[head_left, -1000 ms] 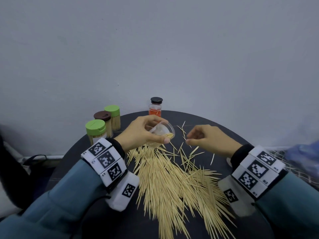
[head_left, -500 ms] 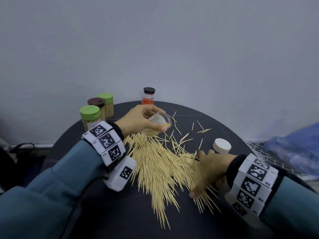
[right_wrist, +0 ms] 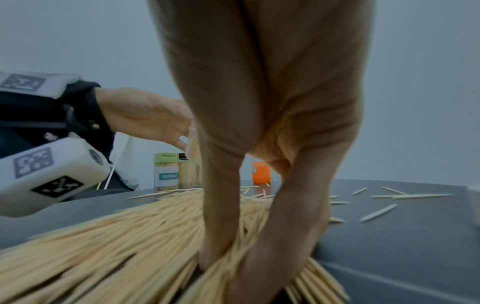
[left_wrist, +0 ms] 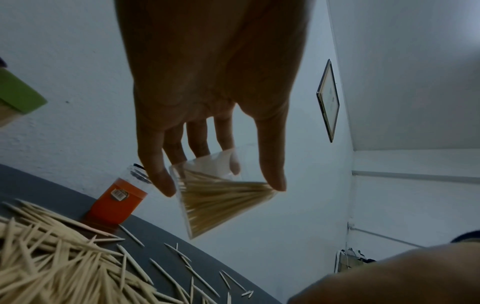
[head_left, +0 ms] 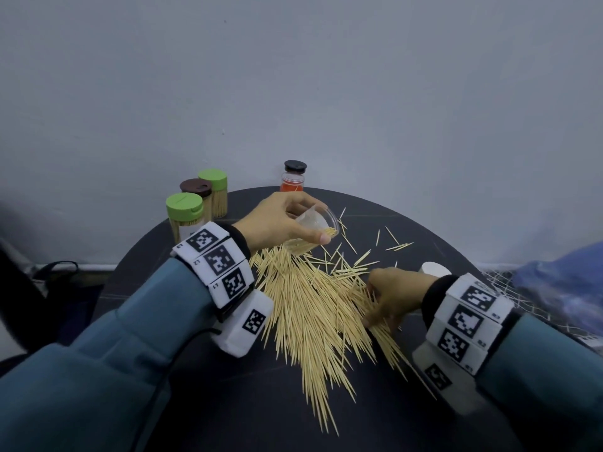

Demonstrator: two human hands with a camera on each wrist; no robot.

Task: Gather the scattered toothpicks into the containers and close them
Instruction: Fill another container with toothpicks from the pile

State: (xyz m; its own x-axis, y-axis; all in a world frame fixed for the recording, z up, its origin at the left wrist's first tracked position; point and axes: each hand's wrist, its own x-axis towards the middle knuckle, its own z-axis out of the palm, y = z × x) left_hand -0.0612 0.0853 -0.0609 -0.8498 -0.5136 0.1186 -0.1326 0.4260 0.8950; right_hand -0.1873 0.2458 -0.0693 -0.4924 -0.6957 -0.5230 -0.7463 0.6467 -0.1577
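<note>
Left hand [head_left: 280, 220] grips tilted clear container [head_left: 315, 223], centre frame, partly filled. Right hand [head_left: 391, 298] pinching bundle from toothpick pile [head_left: 310, 308] on worktop [head_left: 424, 243], lower centre. Risk: loose pinch splays sticks; tilted mouth spills contents.

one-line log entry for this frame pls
left hand: holds clear container tilted | right hand: gathering toothpicks on table | white lid: off

Right hand [right_wrist: 259, 216] pinching a bundle from the toothpick pile [right_wrist: 116, 246], dark table [right_wrist: 402, 236], capped containers [right_wrist: 166, 170] behind
</note>
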